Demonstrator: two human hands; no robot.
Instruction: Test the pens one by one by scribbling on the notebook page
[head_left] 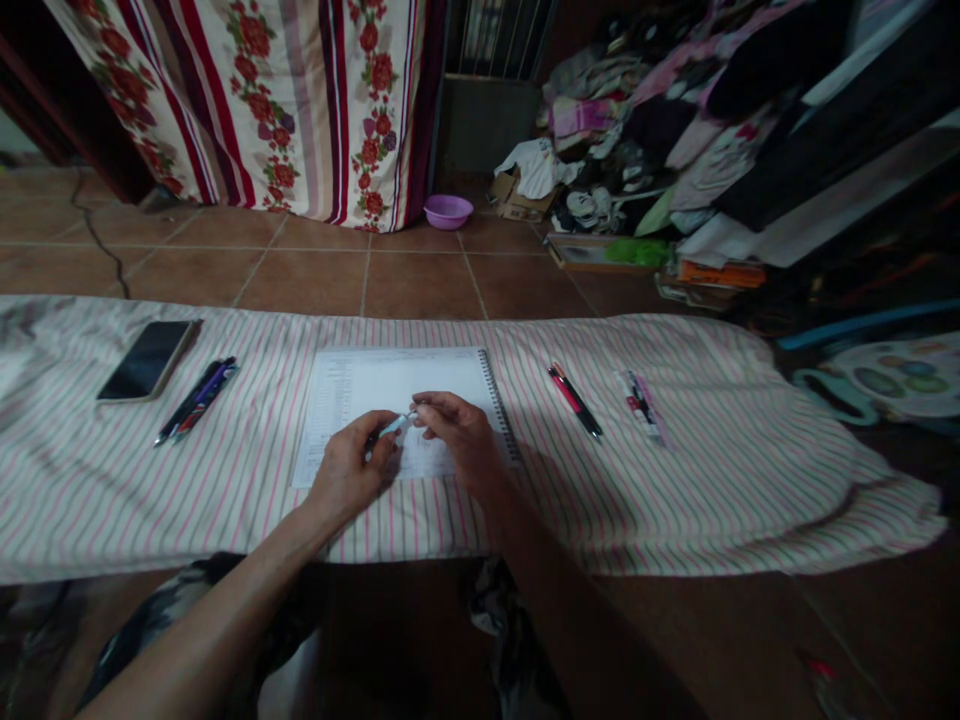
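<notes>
Over an open spiral notebook, my left hand is closed around a light blue pen. The fingertips of my right hand pinch the pen's narrow end, and exactly which small part they grip is too fine to make out. Both hands are close together above the lower half of the page, which carries some faint drawn lines. Several pens lie bunched to the left of the notebook. To its right are a red and black pen and a small clear packet with pink edging.
A striped cloth covers the low table. On its left lies a phone. Beyond the table are a floral curtain, a purple basin and heaped clothes. A patterned plastic chair is at the right.
</notes>
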